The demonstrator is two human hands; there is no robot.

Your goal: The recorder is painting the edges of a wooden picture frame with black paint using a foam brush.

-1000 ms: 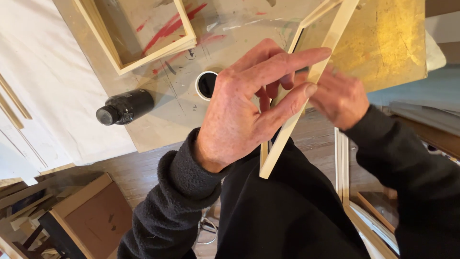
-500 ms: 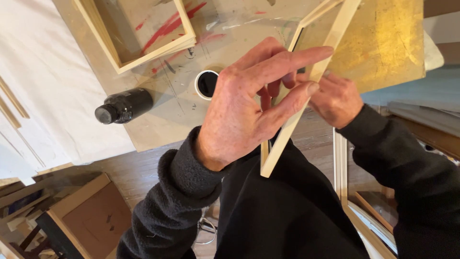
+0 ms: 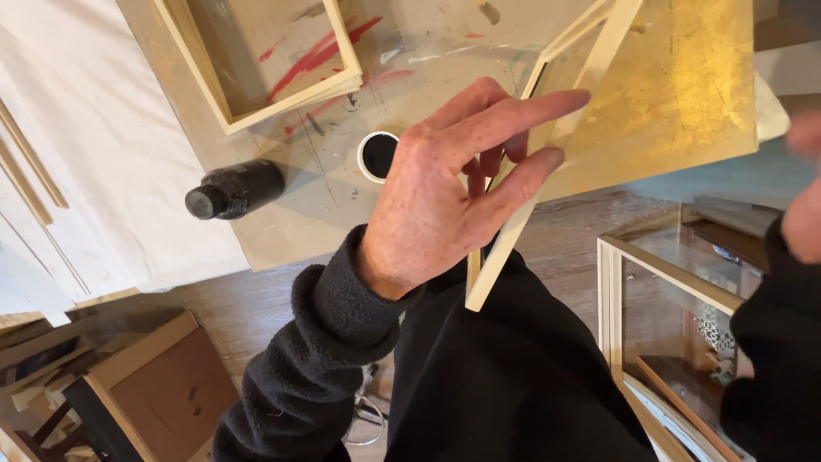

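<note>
My left hand [image 3: 445, 192] pinches the long bar of a pale wooden frame [image 3: 503, 257], fingers stretched across it, with the frame's lower corner hanging in front of my black sweater. The frame tilts up toward a gold-leafed panel [image 3: 684, 85] that lies on the paint-stained board [image 3: 282, 231]. At the right edge of the view is my right hand [image 3: 804, 227], blurred, cut off and well away from the frame. I cannot see its fingers.
A black bottle [image 3: 235, 188] lies on its side on the board next to a small white cup of black paint [image 3: 378, 156]. A second wooden frame [image 3: 342, 81] lies over red paint streaks. A glazed frame [image 3: 663, 274] stands lower right, a cardboard box [image 3: 162, 393] lower left.
My right hand has let go of the frame and pulled away to the right edge. My left hand still grips the bar, which has barely moved.
</note>
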